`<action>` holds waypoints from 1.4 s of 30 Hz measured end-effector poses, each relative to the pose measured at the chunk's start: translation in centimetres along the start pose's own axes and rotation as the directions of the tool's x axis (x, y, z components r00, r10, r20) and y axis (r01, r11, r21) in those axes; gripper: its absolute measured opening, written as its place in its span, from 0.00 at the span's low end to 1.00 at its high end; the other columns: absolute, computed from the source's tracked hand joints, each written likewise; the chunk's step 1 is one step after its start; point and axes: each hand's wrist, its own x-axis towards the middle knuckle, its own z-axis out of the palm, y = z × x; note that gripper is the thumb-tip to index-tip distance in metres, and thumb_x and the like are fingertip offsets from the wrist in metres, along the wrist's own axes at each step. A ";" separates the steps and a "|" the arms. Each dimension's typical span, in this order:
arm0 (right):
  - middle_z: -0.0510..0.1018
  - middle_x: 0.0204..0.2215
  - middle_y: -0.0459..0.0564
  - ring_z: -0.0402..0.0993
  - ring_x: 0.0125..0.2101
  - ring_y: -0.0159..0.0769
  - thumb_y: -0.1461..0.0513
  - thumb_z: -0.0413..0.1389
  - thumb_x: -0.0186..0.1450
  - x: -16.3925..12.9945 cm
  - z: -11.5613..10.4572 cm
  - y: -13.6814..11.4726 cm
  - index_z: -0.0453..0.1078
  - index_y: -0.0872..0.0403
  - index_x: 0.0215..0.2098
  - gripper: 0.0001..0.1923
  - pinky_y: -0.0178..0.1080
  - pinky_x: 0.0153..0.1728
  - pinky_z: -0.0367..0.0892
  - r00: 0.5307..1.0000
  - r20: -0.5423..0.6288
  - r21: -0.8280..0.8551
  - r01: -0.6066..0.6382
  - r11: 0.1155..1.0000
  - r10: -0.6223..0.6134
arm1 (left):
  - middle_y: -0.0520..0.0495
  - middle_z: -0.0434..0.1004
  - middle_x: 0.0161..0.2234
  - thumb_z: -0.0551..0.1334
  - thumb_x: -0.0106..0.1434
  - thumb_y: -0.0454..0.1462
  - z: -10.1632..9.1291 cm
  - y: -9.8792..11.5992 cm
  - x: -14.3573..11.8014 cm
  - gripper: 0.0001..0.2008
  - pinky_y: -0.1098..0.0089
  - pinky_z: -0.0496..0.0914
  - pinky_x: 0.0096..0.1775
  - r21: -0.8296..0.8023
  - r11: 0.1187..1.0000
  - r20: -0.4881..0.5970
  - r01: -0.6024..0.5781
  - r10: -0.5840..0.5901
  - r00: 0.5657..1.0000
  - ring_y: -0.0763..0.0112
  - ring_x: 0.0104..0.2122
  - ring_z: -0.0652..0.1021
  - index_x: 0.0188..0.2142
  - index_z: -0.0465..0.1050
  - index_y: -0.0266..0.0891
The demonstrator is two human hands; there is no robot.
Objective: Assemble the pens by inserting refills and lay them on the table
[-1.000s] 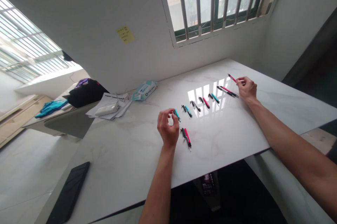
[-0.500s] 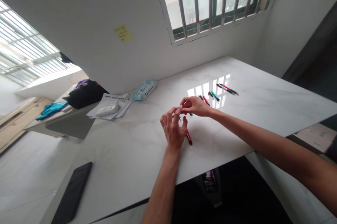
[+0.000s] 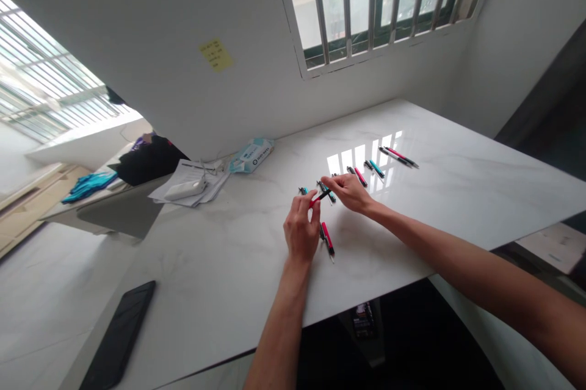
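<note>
A red pen with a black end [image 3: 321, 196] spans the gap between my two hands over the table. Thumb and fingers of my left hand [image 3: 301, 229] pinch its red part. My right hand [image 3: 350, 193] has its fingertips closed at the black end. Just below lies a red and black pen piece [image 3: 327, 237] beside a dark slim part. Behind my hands are dark and teal pen parts [image 3: 332, 196], partly covered. Farther right rest a red pen piece [image 3: 359, 177], a teal one [image 3: 376, 168] and a pair of longer pens [image 3: 399, 157].
The white marbled table [image 3: 220, 268] carries a wipes pack [image 3: 251, 155] by the wall, papers [image 3: 213, 185] with a white device [image 3: 185, 189], and a black phone [image 3: 121, 335] near the left edge. The table's front edge runs close to my body.
My hands have drawn slightly apart, and the red and black pen now shows between them. More of the pen parts behind and below are uncovered.
</note>
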 end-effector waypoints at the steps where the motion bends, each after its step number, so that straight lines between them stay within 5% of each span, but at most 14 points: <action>1: 0.51 0.17 0.40 0.46 0.21 0.28 0.37 0.50 0.71 0.0 0.0 0.0 0.50 0.52 0.19 0.35 0.38 0.25 0.44 1.000 -0.005 0.024 0.000 1.000 0.000 | 0.46 0.80 0.45 0.58 0.75 0.42 -0.1 0.0 -0.1 0.13 0.71 0.70 0.40 -0.008 1.000 0.004 0.015 -0.015 1.000 0.69 0.39 0.80 0.55 0.75 0.44; 11: 0.51 0.20 0.39 0.48 0.23 0.29 0.39 0.52 0.70 0.3 -0.2 0.4 0.51 0.51 0.23 0.31 0.36 0.25 0.47 0.998 0.055 0.120 0.019 0.993 -0.025 | 0.48 0.84 0.43 0.57 0.76 0.45 0.1 -0.3 -0.4 0.13 0.72 0.68 0.38 0.011 0.995 0.094 0.100 -0.100 0.990 0.70 0.35 0.81 0.50 0.78 0.45; 18: 0.50 0.18 0.40 0.47 0.21 0.29 0.37 0.48 0.71 0.0 0.1 0.6 0.48 0.51 0.20 0.34 0.38 0.24 0.45 0.994 0.092 0.037 -0.057 0.998 0.053 | 0.47 0.85 0.43 0.57 0.75 0.45 0.3 -0.3 -0.4 0.14 0.71 0.67 0.36 0.041 0.996 0.056 0.074 -0.077 0.995 0.69 0.35 0.81 0.49 0.80 0.45; 25: 0.55 0.18 0.40 0.51 0.22 0.29 0.38 0.55 0.68 0.1 -0.6 -0.3 0.54 0.51 0.21 0.32 0.36 0.24 0.49 0.998 0.064 0.049 0.018 0.999 -0.021 | 0.49 0.84 0.35 0.56 0.76 0.47 0.2 0.0 -0.3 0.16 0.72 0.64 0.35 0.016 0.986 0.081 0.168 -0.169 0.982 0.70 0.30 0.78 0.48 0.80 0.45; 30: 0.68 0.23 0.42 0.60 0.24 0.30 0.42 0.62 0.64 0.3 -0.9 0.0 0.70 0.53 0.30 0.24 0.36 0.26 0.56 0.992 0.128 0.195 -0.006 0.981 -0.020 | 0.50 0.80 0.28 0.53 0.77 0.48 0.2 -0.4 -0.3 0.18 0.71 0.60 0.32 0.052 0.971 0.081 0.233 -0.236 0.968 0.70 0.25 0.74 0.47 0.80 0.44; 34: 0.80 0.35 0.49 0.72 0.35 0.34 0.45 0.66 0.62 0.4 -0.9 0.2 0.77 0.54 0.38 0.22 0.37 0.38 0.67 0.984 0.178 0.340 -0.052 0.939 -0.010 | 0.52 0.77 0.25 0.51 0.77 0.47 0.1 -0.6 -0.2 0.19 0.71 0.60 0.32 0.024 0.957 0.085 0.290 -0.291 0.953 0.71 0.23 0.72 0.43 0.78 0.44; 42: 0.80 0.39 0.48 0.74 0.37 0.33 0.56 0.70 0.57 0.3 -0.9 0.3 0.77 0.52 0.43 0.18 0.37 0.40 0.70 0.970 0.235 0.521 -0.174 0.835 0.055 | 0.54 0.74 0.22 0.49 0.78 0.49 0.2 -0.5 -0.1 0.20 0.72 0.62 0.33 -0.067 0.939 0.129 0.337 -0.327 0.936 0.71 0.22 0.73 0.47 0.76 0.44</action>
